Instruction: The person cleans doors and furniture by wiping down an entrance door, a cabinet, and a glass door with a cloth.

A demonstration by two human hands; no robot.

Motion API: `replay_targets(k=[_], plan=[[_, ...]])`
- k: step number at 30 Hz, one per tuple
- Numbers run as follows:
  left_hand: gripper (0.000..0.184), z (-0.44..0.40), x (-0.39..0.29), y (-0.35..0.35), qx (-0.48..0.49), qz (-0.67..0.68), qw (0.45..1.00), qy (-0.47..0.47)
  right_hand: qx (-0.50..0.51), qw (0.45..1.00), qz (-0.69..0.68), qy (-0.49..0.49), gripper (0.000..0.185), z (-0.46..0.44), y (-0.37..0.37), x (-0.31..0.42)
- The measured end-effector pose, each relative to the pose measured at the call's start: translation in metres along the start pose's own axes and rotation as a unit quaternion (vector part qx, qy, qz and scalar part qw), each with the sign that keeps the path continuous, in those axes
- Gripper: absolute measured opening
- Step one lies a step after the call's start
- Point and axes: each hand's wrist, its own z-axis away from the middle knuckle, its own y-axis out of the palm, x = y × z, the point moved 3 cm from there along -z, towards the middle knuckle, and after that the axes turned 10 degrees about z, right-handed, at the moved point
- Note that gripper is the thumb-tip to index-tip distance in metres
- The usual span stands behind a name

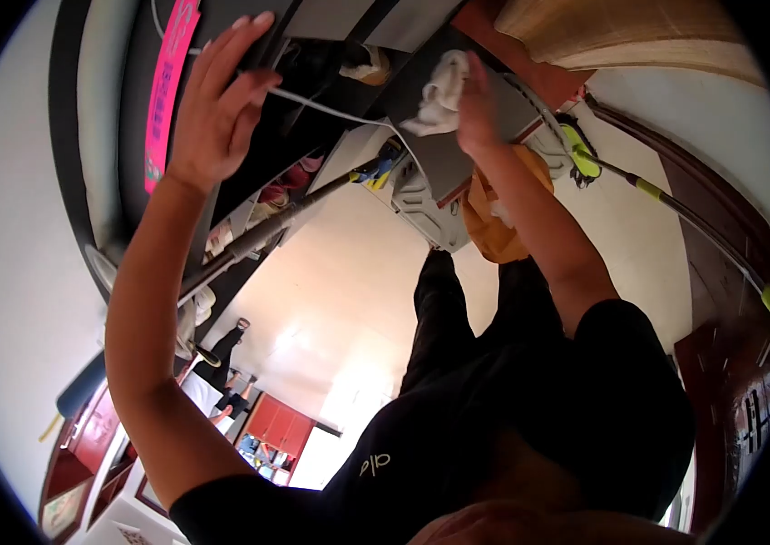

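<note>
My left hand is raised at the upper left, fingers extended and partly spread, beside a bright pink strip with dark writing on a dark surface. A thin pale cable runs from near its fingertips; whether they touch it is unclear. At the upper centre, my right hand is closed on a crumpled white cloth. The cloth lies against a flat dark grey panel. Below my right hand, an orange bag sits beside my forearm.
Shoes fill a dark rack at left. A grey pole crosses diagonally beside it. A green-headed mop stands at right, near a wooden piece. A grey step stool is before my feet. Another person is in the background.
</note>
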Motion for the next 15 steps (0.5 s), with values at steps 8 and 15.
replay_targets(k=[8,15], plan=[[0.029,0.006,-0.004,-0.002,-0.031,0.003,0.998,0.055,-0.027,0.998,-0.038,0.032,0.042,0.072,-0.158,0.049],[0.049,0.025,-0.069,-0.008,-0.101,-0.149,0.983,0.026,-0.037,0.998,-0.017,0.053,0.042,0.240,-0.215,0.047]])
